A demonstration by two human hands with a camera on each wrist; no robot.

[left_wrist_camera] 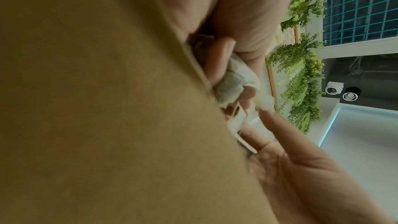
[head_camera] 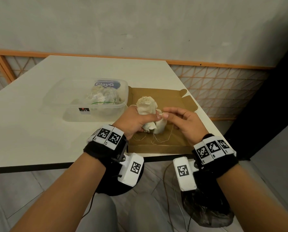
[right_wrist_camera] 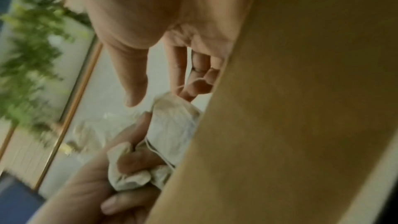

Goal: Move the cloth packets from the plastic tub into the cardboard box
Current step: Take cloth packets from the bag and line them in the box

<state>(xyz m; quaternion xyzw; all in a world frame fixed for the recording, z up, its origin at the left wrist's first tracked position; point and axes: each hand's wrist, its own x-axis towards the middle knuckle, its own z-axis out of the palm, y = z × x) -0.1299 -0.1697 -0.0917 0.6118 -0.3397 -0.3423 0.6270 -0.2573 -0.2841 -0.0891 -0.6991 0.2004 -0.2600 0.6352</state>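
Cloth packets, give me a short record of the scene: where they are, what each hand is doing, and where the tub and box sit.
packets in hand: bunch of cloth packets, held over the cardboard box
left hand: grips the bunch
right hand: pinches a string at the bunch
plastic tub: on the table, left of the box, touching it, more packets inside
loose strings: trail onto the box floor

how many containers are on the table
2. The clear plastic tub sits left, with tangled cloth packets inside. The open cardboard box lies flat right beside it, under both hands.
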